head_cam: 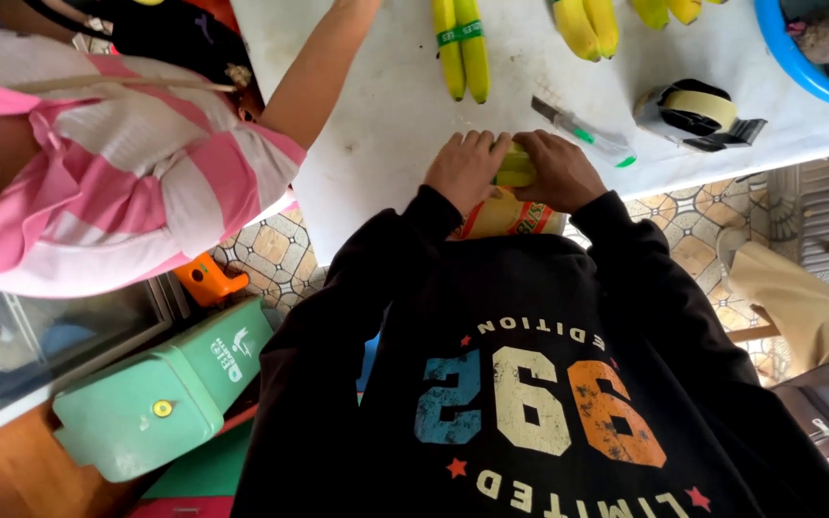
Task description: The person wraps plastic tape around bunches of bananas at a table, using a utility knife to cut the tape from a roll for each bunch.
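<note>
**Both hands closed on banana bunch at near table edge**

The left hand point(465, 171) and right hand point(556, 171) clasp a yellow banana bunch point(514, 169) between them, fingers curled over it, at the near edge of the white table point(386, 115). Its long axis appears to run away from the body. Beyond lie a utility knife point(582, 134), a tape dispenser point(695, 113) and more bananas point(462, 48); open room lies left.
</note>
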